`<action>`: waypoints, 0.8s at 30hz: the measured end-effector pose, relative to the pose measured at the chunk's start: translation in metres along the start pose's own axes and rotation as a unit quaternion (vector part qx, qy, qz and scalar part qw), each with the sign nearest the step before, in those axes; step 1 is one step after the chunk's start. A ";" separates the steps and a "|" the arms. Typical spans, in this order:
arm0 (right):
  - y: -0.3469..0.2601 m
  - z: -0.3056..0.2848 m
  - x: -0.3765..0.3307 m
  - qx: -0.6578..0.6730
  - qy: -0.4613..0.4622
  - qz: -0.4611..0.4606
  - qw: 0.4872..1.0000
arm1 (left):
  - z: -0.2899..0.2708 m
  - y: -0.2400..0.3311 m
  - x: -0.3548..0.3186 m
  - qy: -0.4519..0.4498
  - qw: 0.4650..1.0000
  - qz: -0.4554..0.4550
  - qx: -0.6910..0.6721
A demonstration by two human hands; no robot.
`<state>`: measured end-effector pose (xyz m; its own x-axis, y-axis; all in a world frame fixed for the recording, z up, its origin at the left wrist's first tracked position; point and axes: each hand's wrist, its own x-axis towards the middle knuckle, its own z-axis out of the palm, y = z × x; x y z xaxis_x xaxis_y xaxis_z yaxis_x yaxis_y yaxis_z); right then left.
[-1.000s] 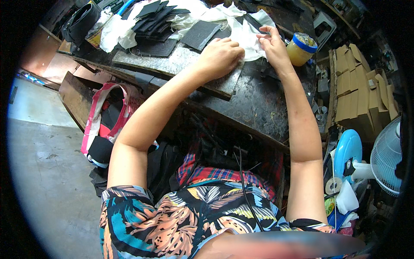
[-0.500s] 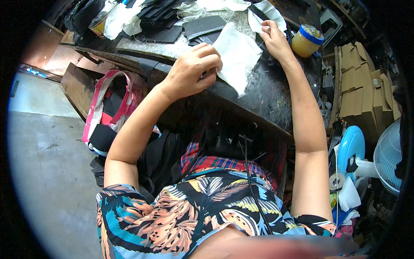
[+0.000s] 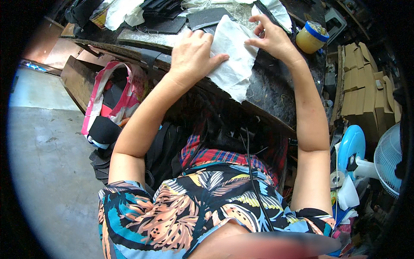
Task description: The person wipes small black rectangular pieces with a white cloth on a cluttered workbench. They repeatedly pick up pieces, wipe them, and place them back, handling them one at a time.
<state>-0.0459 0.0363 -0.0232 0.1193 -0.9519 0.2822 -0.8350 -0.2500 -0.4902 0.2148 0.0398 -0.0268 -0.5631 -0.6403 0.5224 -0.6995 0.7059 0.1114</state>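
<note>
On the dark tabletop (image 3: 276, 93): one white cloth sheet (image 3: 233, 56), overhanging the near edge. Left hand (image 3: 192, 54) flat, fingers spread, pressing it; right hand (image 3: 269, 39) fingers pinching its far edge. Beyond: yellow jar, blue lid (image 3: 311, 36); stacked brown cartons (image 3: 362, 86) right.

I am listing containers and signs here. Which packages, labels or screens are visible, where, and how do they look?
Jar: on the dark workbench, beyond the right hand; round, yellowish, blue lid.
Cardboard boxes: stacked right of the bench; flat, brown.
Bag: under the bench, left; pink and white.
No screens visible.
</note>
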 end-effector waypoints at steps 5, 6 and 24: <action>0.019 -0.006 0.006 0.240 -0.031 0.057 0.969 | 0.012 -0.006 0.002 -0.005 0.982 -0.058 -0.179; 0.024 -0.010 0.007 0.273 -0.031 0.057 0.960 | 0.013 -0.009 0.003 0.007 0.971 -0.069 -0.228; 0.018 -0.009 0.005 0.411 0.010 0.054 0.910 | -0.033 -0.044 -0.031 -0.094 0.798 -0.189 -0.565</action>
<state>-0.0653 0.0286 -0.0236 0.0443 -0.9774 0.2067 -0.1566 -0.2112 -0.9648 0.2775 0.0386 -0.0193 -0.5358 -0.8315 0.1467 -0.0523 0.2061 0.9771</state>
